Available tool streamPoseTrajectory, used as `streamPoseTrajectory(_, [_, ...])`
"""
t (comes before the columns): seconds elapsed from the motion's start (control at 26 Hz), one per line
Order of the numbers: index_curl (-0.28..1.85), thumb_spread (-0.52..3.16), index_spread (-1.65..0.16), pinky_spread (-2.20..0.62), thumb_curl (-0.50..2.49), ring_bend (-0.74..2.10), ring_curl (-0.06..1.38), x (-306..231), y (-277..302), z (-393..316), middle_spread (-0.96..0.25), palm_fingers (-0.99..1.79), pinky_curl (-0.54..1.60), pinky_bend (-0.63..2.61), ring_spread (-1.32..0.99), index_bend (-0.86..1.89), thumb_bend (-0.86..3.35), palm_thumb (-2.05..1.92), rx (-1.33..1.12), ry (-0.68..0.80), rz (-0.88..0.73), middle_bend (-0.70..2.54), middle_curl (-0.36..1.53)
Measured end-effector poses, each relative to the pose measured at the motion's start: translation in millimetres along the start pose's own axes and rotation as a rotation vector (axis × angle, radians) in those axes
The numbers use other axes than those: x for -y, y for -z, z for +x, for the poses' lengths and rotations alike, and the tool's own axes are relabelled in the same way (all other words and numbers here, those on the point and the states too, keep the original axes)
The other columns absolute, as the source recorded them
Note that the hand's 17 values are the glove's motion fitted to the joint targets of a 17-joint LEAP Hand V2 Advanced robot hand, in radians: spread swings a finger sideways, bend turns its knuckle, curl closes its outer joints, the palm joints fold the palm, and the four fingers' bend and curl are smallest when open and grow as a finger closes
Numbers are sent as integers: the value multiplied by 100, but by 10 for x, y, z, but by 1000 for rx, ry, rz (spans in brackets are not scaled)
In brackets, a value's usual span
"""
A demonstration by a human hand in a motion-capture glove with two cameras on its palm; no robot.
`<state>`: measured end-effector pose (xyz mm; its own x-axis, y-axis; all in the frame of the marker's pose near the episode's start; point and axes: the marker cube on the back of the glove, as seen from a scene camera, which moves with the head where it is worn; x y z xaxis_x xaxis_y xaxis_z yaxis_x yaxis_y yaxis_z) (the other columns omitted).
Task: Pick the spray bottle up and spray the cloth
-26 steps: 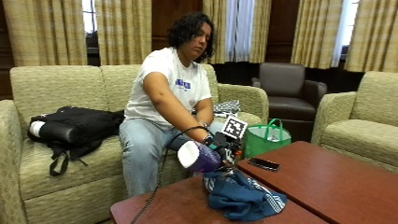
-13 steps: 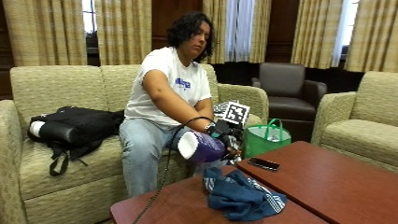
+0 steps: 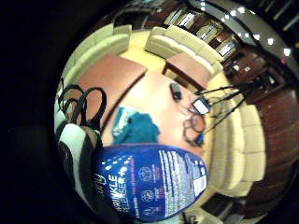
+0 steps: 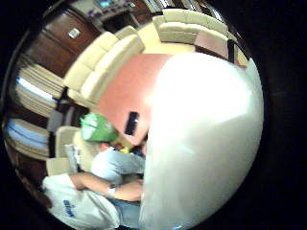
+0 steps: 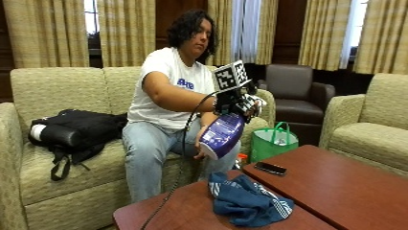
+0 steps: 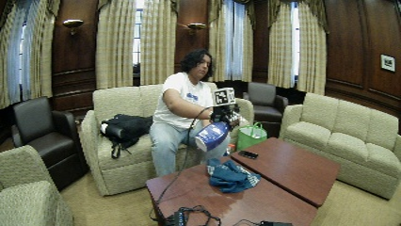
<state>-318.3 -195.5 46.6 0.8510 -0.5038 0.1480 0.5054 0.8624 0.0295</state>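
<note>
In the outside view my gloved right hand (image 5: pixel 239 103) grips the top of a blue-and-white spray bottle (image 5: pixel 221 136) and holds it tilted in the air, above and behind the table's near edge. The bare left hand (image 5: pixel 200 154) touches the bottle's base. A crumpled blue cloth (image 5: pixel 247 201) lies on the brown table (image 5: pixel 191 211), below and a little in front of the bottle. In the little finger side palm view the bottle's label (image 3: pixel 154 184) is close, with the cloth (image 3: pixel 133 128) beyond it. The bottle's white body (image 4: pixel 201 143) fills much of the thumb side view.
A black phone (image 5: pixel 270 168) lies on the second table (image 5: pixel 344 191) to the right of the cloth. A green bag (image 5: pixel 274 141) stands on the floor behind it. A black bag (image 5: pixel 76 132) lies on the sofa. Cables (image 6: pixel 188 216) sit on the table's near end.
My right hand has lifted the bottle higher above the cloth and a little to the right. The cloth and phone have not moved.
</note>
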Motion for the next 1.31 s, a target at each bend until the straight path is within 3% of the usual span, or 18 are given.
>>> streamPoseTrajectory(0.27, [60,50,-28,-29,79,63,45,-134,-25,-366,-21,136,39,45,-21,19,-3,94,520,-89,201,66,52])
streamPoseTrajectory(0.46, [60,51,-28,-30,79,63,45,-212,-253,-558,-21,136,39,45,-21,19,-3,94,716,-88,286,66,52])
streamPoseTrajectory(0.69, [60,51,-28,-29,79,64,45,-416,-662,-849,-21,136,40,45,-21,18,-3,95,843,-108,303,66,52])
streamPoseTrajectory(1.07, [60,51,-28,-30,80,64,45,-876,-1511,-1082,-21,135,40,45,-20,18,-3,95,904,-125,169,66,52])
streamPoseTrajectory(1.31, [61,50,-27,-29,80,64,45,-1077,-1654,-981,-20,134,40,44,-20,19,-3,95,910,-147,232,65,52])
